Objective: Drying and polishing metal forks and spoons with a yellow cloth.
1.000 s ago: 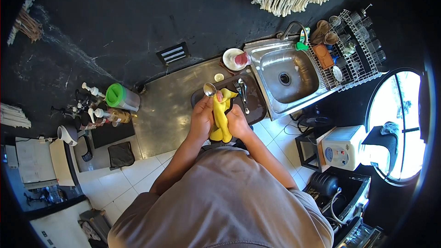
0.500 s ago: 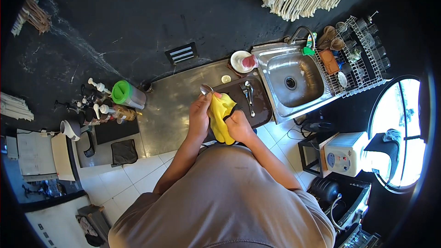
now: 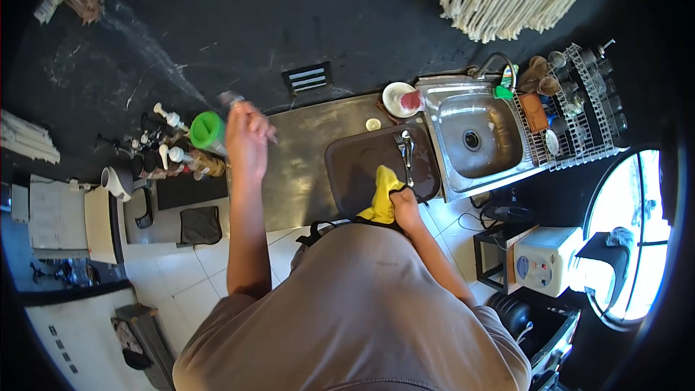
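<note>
My left hand (image 3: 248,137) is raised over the left part of the steel counter, beside a clear container with a green lid (image 3: 208,130). Its fingers are closed on a spoon (image 3: 230,98), which motion blurs, as it does the fingertips. Close to my body, my right hand (image 3: 407,210) grips a yellow cloth (image 3: 384,192) with a dark edge; the cloth hangs over the near edge of a brown tray (image 3: 355,174). Several pieces of cutlery (image 3: 407,152) lie together on the tray's right side.
Right of the tray is a steel sink (image 3: 452,174) with a curved tap (image 3: 499,58). A white wire dish rack (image 3: 579,130) holds glasses and cups. A white plate (image 3: 394,94) stands behind the tray. Pump bottles (image 3: 174,156) stand at the left.
My left hand has left the cloth and swung up and left with the spoon. My right hand, still holding the cloth, has moved slightly right. The whole view has shifted.
</note>
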`<state>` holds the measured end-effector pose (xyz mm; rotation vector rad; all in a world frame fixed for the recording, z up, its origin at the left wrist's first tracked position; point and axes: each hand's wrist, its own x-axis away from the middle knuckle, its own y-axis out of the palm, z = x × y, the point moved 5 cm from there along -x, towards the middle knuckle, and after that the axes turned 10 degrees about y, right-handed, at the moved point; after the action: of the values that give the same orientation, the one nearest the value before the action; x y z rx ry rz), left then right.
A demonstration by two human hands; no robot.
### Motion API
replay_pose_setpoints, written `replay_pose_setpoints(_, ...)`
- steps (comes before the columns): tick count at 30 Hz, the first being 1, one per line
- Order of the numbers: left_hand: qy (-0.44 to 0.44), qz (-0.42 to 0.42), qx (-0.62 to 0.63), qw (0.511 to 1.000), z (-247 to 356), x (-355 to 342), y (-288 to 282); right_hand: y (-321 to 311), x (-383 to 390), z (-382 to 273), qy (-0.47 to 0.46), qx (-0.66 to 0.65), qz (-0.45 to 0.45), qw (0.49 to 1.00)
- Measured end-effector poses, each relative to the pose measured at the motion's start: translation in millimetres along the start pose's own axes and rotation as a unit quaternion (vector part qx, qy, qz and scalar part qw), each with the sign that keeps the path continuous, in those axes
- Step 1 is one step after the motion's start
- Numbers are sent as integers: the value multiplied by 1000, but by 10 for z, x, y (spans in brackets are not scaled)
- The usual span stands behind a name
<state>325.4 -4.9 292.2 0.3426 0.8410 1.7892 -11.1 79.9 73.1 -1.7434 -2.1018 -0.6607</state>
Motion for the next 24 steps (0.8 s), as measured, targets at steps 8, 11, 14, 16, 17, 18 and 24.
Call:
replay_pose_setpoints(8, -296, -285, -267, 872, -1042, 918, 389, 551, -163, -891, -92, -77, -84, 989)
replay_pose_setpoints(11, -299, -318, -311, 844, -1211, 1065, 476, 825, 154, -1415, 8, -143, -109, 984)
replay_pose_setpoints(14, -238, -360, -327, 841, -1289, 1136, 451, 779, 54, -1354, -141, -69, 51, 986)
replay_pose_setpoints(16, -257, -452, -397, 756, -1322, 1222, 458, 506, -169, -1130, -218, 67, 183, 956)
replay_pose_setpoints(17, -262, -429, -359, 786, -1349, 1262, 425, 488, -184, -1178, -197, 19, 153, 968)
replay_pose_setpoints(18, -265, -406, -320, 814, -1399, 1304, 388, 444, -141, -1216, -87, 83, 181, 976)
replay_pose_setpoints(24, -223, -349, -338, 846, -1413, 1197, 326, 227, -70, -1592, -156, 210, 236, 936)
